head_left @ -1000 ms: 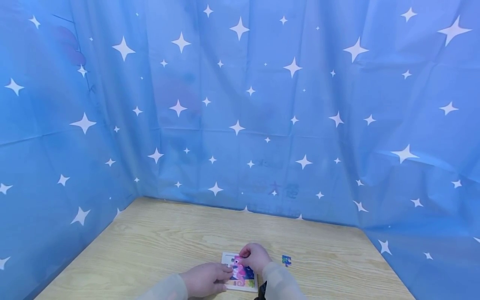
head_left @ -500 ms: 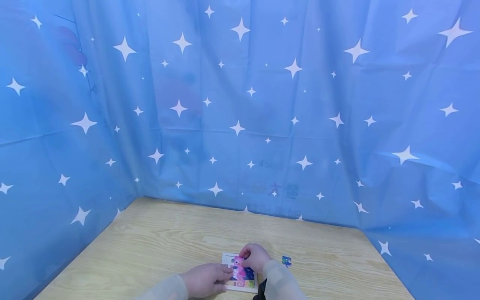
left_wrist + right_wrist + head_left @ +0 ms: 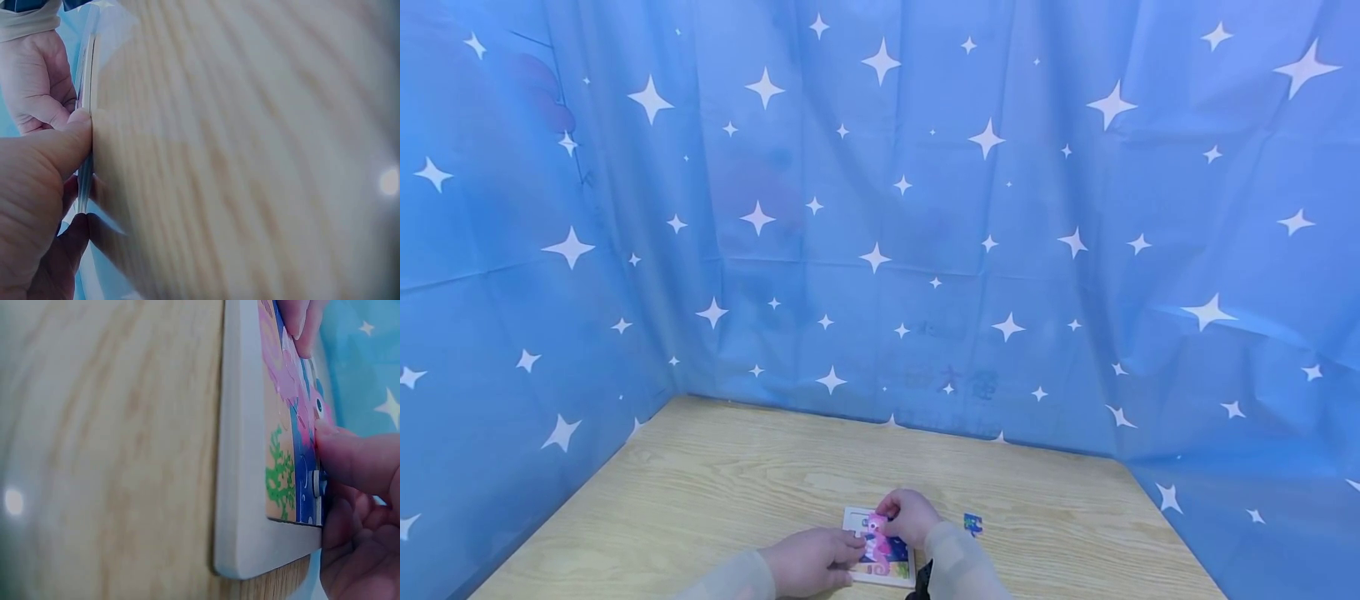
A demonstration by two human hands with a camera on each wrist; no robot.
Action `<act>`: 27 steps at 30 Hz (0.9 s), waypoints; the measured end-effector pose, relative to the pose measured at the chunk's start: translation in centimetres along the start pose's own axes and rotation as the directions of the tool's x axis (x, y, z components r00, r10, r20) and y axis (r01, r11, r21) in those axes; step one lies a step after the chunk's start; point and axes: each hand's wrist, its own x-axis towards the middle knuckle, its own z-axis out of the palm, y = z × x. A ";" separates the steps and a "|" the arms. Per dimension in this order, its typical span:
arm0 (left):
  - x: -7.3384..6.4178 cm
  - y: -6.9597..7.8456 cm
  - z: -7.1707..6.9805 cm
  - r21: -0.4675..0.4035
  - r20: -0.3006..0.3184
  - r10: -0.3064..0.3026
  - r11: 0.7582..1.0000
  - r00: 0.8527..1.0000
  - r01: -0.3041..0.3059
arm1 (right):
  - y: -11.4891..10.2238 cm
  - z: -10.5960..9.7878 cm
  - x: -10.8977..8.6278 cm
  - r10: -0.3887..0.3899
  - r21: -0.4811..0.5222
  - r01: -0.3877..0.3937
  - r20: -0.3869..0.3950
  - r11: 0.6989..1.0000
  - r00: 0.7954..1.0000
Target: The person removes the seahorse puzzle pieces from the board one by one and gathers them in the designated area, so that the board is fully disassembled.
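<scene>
A small jigsaw puzzle board (image 3: 857, 518) with a pale frame and a pink seahorse picture lies near the front of the table. My right hand (image 3: 912, 518) pinches a pink puzzle piece (image 3: 876, 523) with the seahorse's eye, over the upper part of the board. In the right wrist view the pink piece (image 3: 319, 406) sits under my right thumb (image 3: 340, 447). My left hand (image 3: 812, 560) rests at the board's left side, its fingers on the picture. The left wrist view shows the left thumb (image 3: 78, 128) touching the board's edge (image 3: 90, 75).
A blue and green puzzle piece (image 3: 973, 523) lies loose on the wooden table (image 3: 760, 467), right of the board. A blue curtain (image 3: 865, 208) with white stars hangs behind the table and along its sides. Something black (image 3: 920, 583) shows at my right wrist.
Both hands stay almost in place. The pink piece in my right fingers has tilted slightly, and its eye shows less clearly.
</scene>
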 end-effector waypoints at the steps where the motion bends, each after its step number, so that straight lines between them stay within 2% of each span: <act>1: 0.0 0.0 0.0 -0.001 0.001 -0.003 1.000 1.000 0.003 | 0.0 0.0 0.0 0.001 -0.004 -0.001 0.001 1.000 1.000; 7: -0.1 0.1 0.0 -0.003 0.003 -0.011 1.000 1.000 0.011 | 0.0 0.0 0.0 -0.022 -0.018 0.022 0.010 1.000 1.000; 15: -0.1 0.2 0.0 -0.003 0.002 -0.018 1.000 1.000 0.018 | -0.4 -0.3 -0.2 0.019 -0.015 -0.019 0.025 1.000 1.000; 22: 0.0 0.2 0.0 0.002 0.007 -0.019 1.000 1.000 0.019 | -0.5 -0.6 -0.5 -0.024 -0.013 0.024 0.014 1.000 1.000; 27: 0.0 0.3 -0.1 0.008 0.005 -0.014 1.000 1.000 0.014 | -0.5 -0.6 -0.6 -0.008 0.008 0.008 0.011 1.000 1.000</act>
